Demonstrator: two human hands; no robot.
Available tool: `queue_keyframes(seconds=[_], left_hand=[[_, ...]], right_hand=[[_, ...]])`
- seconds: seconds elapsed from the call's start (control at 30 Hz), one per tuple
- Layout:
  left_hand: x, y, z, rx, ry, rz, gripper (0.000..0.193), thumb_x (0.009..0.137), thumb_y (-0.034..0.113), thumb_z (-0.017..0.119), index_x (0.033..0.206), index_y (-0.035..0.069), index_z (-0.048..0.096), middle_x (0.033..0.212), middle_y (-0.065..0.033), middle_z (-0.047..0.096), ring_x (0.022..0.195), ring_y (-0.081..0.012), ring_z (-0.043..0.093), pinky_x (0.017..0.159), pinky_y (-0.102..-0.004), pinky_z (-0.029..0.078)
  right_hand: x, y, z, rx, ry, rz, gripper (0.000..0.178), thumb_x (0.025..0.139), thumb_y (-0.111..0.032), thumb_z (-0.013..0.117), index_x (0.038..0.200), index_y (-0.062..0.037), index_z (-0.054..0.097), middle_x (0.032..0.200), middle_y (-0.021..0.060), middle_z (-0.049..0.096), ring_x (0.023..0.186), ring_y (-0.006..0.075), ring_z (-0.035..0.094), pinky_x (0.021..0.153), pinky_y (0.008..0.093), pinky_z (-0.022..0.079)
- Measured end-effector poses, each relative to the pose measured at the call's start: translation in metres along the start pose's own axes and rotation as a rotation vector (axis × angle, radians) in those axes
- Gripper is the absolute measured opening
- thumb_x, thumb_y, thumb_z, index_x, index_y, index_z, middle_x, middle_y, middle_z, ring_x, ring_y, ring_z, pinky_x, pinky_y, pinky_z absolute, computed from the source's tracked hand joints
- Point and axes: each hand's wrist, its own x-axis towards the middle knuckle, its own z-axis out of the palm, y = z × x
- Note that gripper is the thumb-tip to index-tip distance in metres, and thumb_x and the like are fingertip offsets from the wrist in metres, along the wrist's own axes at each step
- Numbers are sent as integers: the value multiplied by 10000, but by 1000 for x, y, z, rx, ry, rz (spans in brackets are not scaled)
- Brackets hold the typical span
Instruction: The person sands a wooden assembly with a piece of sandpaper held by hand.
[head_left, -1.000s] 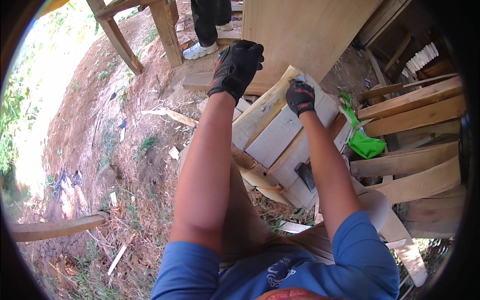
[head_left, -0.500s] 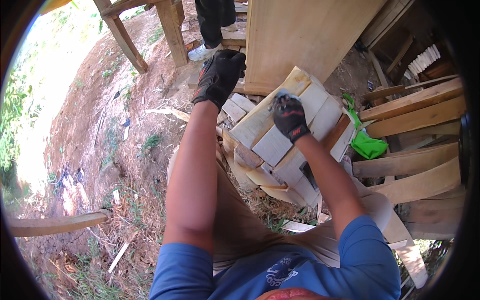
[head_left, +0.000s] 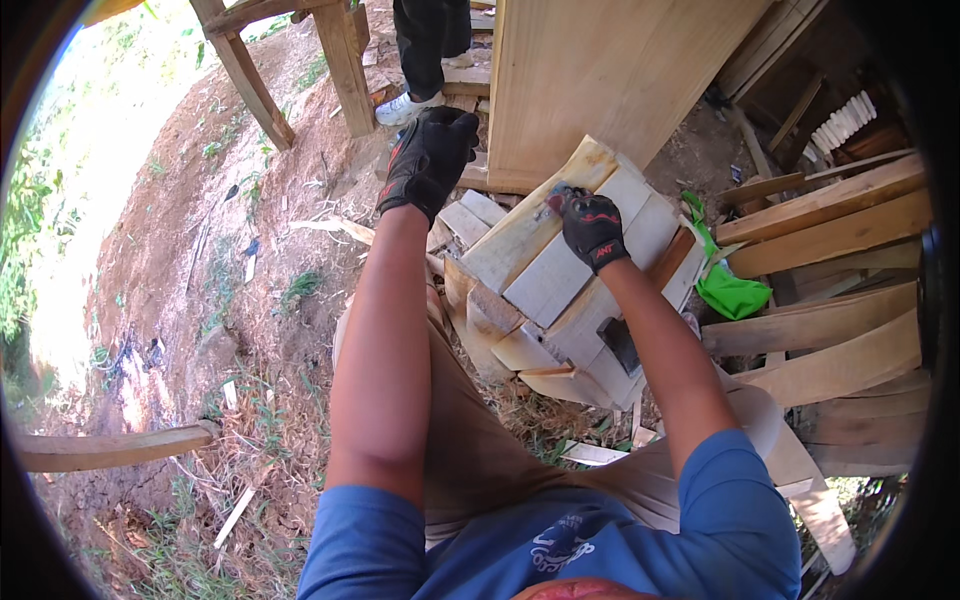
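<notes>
My left hand (head_left: 428,163), in a black glove, is closed and raised to the left of a stack of pale wooden boards (head_left: 553,278). What it holds, if anything, is hidden by the fingers. My right hand (head_left: 592,226), gloved in black with red marks, is closed over the far part of the stack. A small bluish-grey thing (head_left: 562,194) shows at its fingertips, too small to name. Beside my right forearm, a dark flat block (head_left: 620,346) rests on the near right part of the boards.
Beyond the stack stands a large wooden panel (head_left: 600,85). Another person's leg and white shoe (head_left: 405,107) are at the far left of it. A bright green bag (head_left: 733,291) and several stacked planks (head_left: 820,228) lie to the right. Wooden legs (head_left: 345,70) rise from the dirt slope.
My right hand has shifted slightly to the right over the boards and shows less blur. My left hand has moved a little left and nearer, still closed.
</notes>
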Motion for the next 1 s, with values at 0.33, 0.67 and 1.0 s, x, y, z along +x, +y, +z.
queue_keyframes(seconds=[0.33,0.67,1.0], left_hand=[[-5,12,3,47,-36,44,393,1037,309,640,1183,-37,758,961,-98,787,820,-166,744,776,-331,584],[-6,24,12,196,-21,52,482,925,439,575,1169,87,795,1185,-212,768,1145,-402,714,1011,-486,536],[-13,34,26,249,-41,93,440,941,409,565,1092,63,791,1089,-193,759,1041,-381,710,951,-472,548]], right_hand=[[33,-6,-12,29,164,-6,251,987,-192,585,1137,-85,755,1064,170,780,1017,340,749,906,491,574],[-35,-56,19,-25,104,-118,389,958,-145,539,1261,12,726,1281,236,742,1214,356,704,1091,483,514],[-94,-134,-6,-82,53,-159,462,998,-204,559,1369,53,660,1395,267,680,1320,382,649,1168,551,446]])
